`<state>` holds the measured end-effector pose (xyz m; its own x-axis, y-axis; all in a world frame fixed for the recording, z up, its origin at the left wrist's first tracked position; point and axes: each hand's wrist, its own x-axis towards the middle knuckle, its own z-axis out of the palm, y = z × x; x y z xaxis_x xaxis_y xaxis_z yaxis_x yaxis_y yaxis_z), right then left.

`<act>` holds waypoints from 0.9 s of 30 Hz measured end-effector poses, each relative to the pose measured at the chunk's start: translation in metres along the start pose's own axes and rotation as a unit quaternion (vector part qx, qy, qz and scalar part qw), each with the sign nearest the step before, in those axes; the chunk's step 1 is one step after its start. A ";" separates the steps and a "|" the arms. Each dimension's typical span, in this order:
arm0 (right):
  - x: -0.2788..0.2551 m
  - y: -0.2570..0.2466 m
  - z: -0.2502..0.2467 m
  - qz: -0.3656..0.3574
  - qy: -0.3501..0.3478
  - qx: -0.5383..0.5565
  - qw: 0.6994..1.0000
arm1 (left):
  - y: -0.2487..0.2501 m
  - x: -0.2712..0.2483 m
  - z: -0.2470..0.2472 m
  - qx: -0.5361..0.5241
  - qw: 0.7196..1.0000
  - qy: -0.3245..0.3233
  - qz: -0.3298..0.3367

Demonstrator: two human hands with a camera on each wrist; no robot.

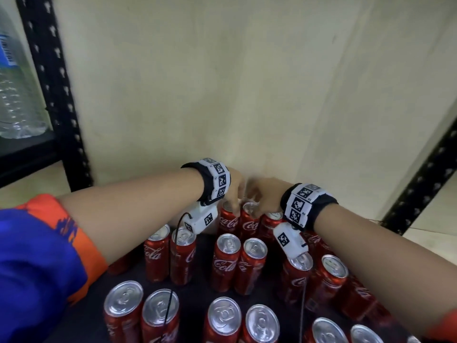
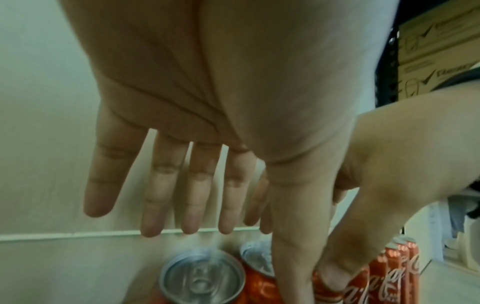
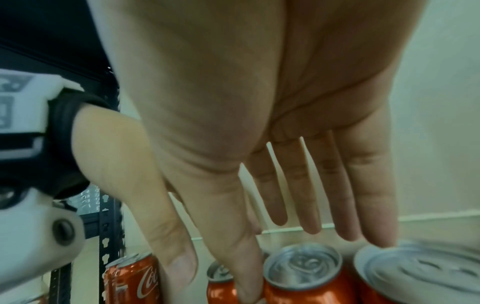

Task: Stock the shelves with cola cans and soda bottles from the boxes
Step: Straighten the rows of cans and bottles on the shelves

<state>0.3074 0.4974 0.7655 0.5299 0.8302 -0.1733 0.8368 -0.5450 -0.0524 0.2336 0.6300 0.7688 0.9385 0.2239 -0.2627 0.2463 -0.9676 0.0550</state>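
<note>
Both hands, left hand [image 1: 235, 191] and right hand [image 1: 264, 196], are spread, with fingers straight, over the back cans [image 1: 249, 219]. The person should nudge them gently so none tip on the shelf [image 1: 197, 315].

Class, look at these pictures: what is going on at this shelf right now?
A person is stocking a dark shelf with red cola cans. Both hands reach to the back row by the wall: the left hand and right hand sit over the rearmost cans, fingers straight, thumbs down beside them. Many cans already stand upright in rows in front.
</note>
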 end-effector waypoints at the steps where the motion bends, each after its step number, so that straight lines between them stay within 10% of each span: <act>1: -0.002 0.003 0.002 -0.008 0.003 0.008 1.000 | 0.001 0.004 0.003 0.009 1.000 -0.004 -0.005; 27: 0.041 -0.014 -0.002 -0.021 -0.098 -0.141 0.985 | -0.017 0.024 0.011 0.030 0.999 -0.005 0.028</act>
<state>0.3174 0.5392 0.7616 0.4800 0.7975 -0.3656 0.8773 -0.4333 0.2066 0.2495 0.6510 0.7507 0.9479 0.1688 -0.2702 0.1784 -0.9839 0.0113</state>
